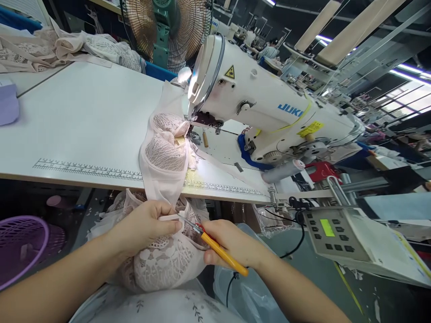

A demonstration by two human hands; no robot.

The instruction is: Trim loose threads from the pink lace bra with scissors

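Observation:
A pale pink lace bra (pixel 164 152) lies over the table's front edge, one end under the sewing machine's needle area and the other hanging to my lap. My left hand (pixel 153 224) is closed, pinching a narrow pale strap (pixel 170 217) of it between thumb and fingers. In my right hand (pixel 230 242) are orange-handled thread snips (pixel 220 253), their metal tips pointing left at the strap beside my left fingertips. Whether the blades touch the fabric I cannot tell. More lace bra pieces (pixel 164 264) are bunched on my lap below both hands.
A white sewing machine (pixel 249 85) stands on the white table (pixel 84 116), which has a printed ruler along its front. A fan (pixel 161 40) and piled lace garments (pixel 67 45) are behind. A purple basket (pixel 43 237) stands lower left, a control panel (pixel 332 231) at right.

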